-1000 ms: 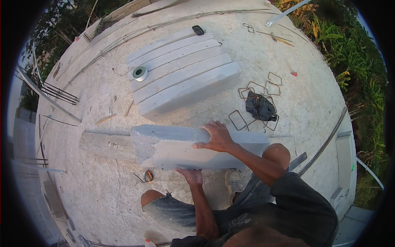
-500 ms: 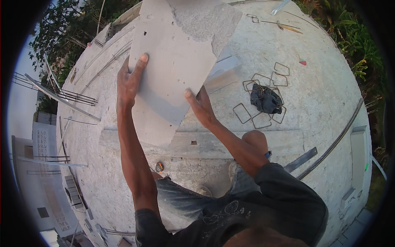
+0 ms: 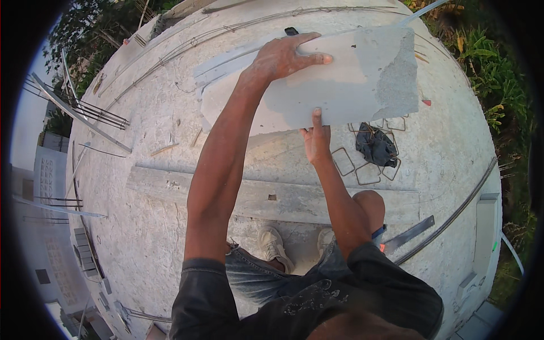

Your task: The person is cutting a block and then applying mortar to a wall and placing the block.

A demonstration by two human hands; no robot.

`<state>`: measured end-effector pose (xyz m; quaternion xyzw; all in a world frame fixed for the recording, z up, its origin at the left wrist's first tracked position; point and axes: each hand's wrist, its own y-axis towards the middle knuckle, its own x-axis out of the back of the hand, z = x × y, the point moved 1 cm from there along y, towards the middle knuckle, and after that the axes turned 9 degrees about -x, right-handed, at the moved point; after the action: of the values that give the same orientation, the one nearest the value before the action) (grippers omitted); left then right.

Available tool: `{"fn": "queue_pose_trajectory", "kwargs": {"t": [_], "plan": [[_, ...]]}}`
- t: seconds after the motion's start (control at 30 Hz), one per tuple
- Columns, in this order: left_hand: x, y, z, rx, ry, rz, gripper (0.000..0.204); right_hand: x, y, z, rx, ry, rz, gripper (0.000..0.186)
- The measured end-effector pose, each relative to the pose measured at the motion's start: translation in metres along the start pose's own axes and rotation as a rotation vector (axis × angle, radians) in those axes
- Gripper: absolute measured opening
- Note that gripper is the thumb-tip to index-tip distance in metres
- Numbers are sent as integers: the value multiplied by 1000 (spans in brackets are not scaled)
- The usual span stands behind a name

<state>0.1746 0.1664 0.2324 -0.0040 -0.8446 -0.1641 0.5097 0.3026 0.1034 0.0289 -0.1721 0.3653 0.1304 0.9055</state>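
Note:
A pale grey slab [image 3: 362,79] with a rough, broken patch at its right end is held out in front of me, its long side running left to right. My left hand [image 3: 286,56] grips its far edge, thumb over the face and fingers mostly out of sight behind. At the near edge my right hand [image 3: 317,139] has its thumb on the face, its other fingers partly hidden beneath. Another long grey piece [image 3: 221,65] shows past the slab's far left side; I cannot tell whether they touch.
A weathered plank [image 3: 226,195] crosses the concrete floor before my shoes [image 3: 273,246]. A handsaw [image 3: 411,235] lies to the right. Bent wire rectangles [image 3: 344,162] surround a black plastic bag [image 3: 375,146]. Rebar rods [image 3: 232,27] stretch along the far side; metal bars [image 3: 85,113] stick out left.
The slab has turned from upright to lying crosswise, its broken end swinging to the right. My left hand moved up and right; my right hand shifted right along with the slab.

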Motion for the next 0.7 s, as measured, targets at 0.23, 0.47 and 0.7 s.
{"fn": "queue_pose_trajectory", "kwargs": {"t": [0.23, 0.47, 0.7], "plan": [[-38, 26, 7, -106, -15, 58, 92, 21, 10, 9, -22, 53, -60, 87], [-65, 41, 59, 21, 31, 162, 89, 19, 35, 9, 19, 15, -118, 78], [-129, 63, 85, 17, -44, 252, 93, 49, 46, -3, -139, 100, -234, 74]]}}
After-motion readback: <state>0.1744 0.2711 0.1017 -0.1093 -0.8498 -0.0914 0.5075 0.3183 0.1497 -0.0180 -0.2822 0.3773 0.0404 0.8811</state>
